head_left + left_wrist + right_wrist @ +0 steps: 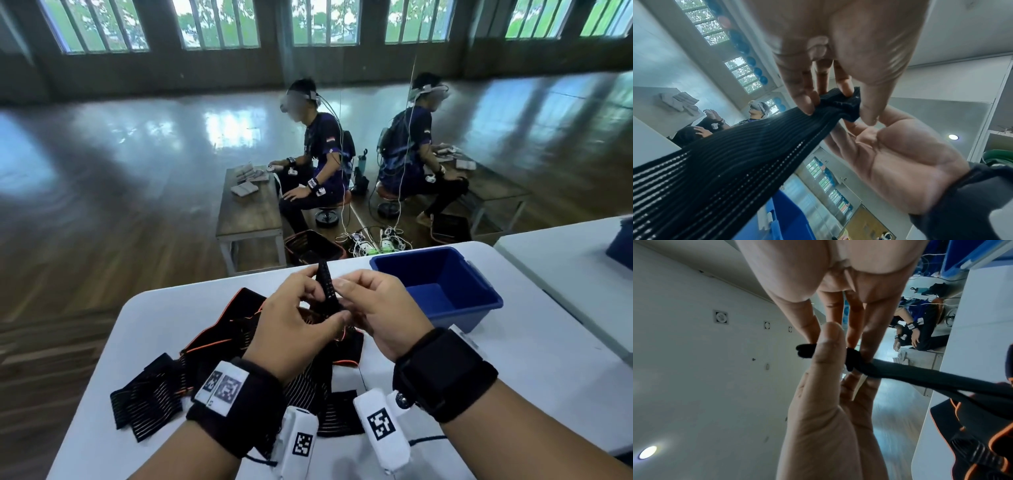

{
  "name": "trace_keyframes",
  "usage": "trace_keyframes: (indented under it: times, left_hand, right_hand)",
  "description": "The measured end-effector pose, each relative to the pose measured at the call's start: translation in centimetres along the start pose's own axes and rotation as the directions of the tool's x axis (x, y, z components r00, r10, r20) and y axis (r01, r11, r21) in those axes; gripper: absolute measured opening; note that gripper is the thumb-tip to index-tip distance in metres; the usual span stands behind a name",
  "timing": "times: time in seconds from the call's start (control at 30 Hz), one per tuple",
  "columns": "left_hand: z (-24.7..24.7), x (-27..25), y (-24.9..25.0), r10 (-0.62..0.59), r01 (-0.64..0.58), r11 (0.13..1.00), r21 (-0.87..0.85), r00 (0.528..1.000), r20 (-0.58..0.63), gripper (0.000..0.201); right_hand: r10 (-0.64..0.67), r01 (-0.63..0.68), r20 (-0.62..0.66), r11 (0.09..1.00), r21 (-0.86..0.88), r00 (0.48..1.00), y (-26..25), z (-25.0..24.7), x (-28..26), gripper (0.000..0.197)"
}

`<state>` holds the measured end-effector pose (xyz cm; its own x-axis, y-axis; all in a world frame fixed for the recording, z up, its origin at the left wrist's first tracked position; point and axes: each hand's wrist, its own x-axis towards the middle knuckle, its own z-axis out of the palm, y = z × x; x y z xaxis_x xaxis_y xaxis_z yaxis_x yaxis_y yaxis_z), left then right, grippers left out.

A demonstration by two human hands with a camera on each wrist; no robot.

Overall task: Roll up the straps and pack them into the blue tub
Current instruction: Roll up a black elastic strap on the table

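Both hands meet above the middle of the white surface (513,370), each pinching the same black strap (325,284) at its started roll. The left hand (298,318) has thumb and fingers closed on the rolled end; the left wrist view shows its fingertips (807,104) pressing the small bunched roll. The right hand (380,308) pinches the roll from the other side; in the right wrist view its thumb lies across the roll, with the fingers behind. From the roll the strap's ribbed tail (725,162) runs down toward the surface.

Under and to the near left of the hands lies a loose pile of straps (219,342), black with pale stripes, some with orange edging; they overlap too much to count. One blue tub (435,284) stands on the surface to the right of the hands, a little farther off, with no strap visible in it.

Beyond the surface, one seated person (318,161) works at a wooden bench (246,212), and a mirror shows their reflection beside them.
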<state>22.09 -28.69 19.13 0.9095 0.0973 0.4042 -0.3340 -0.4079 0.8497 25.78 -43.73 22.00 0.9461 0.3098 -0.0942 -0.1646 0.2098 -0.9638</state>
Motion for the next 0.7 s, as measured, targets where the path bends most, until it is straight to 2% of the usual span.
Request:
trace_keyframes:
  times: [0.1,0.17,0.27,0.37,0.47,0.57,0.7]
  left_hand:
    - [1.9,0.8,0.2,-0.033,0.031,0.999,-0.02,0.997,-0.065,0.021]
    - [3.0,1.3,0.4,-0.075,0.071,0.997,-0.04,0.989,-0.129,0.022]
    - [4.0,2.0,0.7,-0.141,0.125,0.985,-0.12,0.981,-0.135,0.018]
    - [4.8,2.6,1.2,-0.153,0.133,0.98,-0.149,0.979,-0.136,0.018]
    - [5.7,3.1,1.6,-0.136,0.111,0.978,-0.176,0.981,-0.138,0.025]
    - [6.5,3.3,2.3,-0.116,0.106,0.982,-0.156,0.992,-0.055,0.03]
    - [7.5,3.8,3.3,-0.113,0.125,0.98,-0.156,0.99,0.081,0.052]
  right_hand:
    - [-0.065,0.06,-0.028,0.987,-0.151,0.997,-0.5,-2.2,0.8,0.004]
    - [-0.138,0.119,-0.047,0.948,-0.295,0.989,-0.6,-3.9,1.2,0.009]
    - [-0.223,0.19,-0.02,0.872,-0.451,0.975,-0.7,-5.7,1.1,0.019]
    - [-0.222,0.225,0.053,0.892,-0.393,0.973,-0.9,-6.5,0.8,0.023]
    - [-0.264,0.272,0.071,0.891,-0.365,0.962,-1.3,-7.1,0.4,0.023]
    - [-0.285,0.297,0.089,0.872,-0.389,0.954,-1.7,-7.5,0.6,0.026]
    - [-0.235,0.253,0.095,0.913,-0.321,0.967,-1.8,-7.9,1.4,0.031]
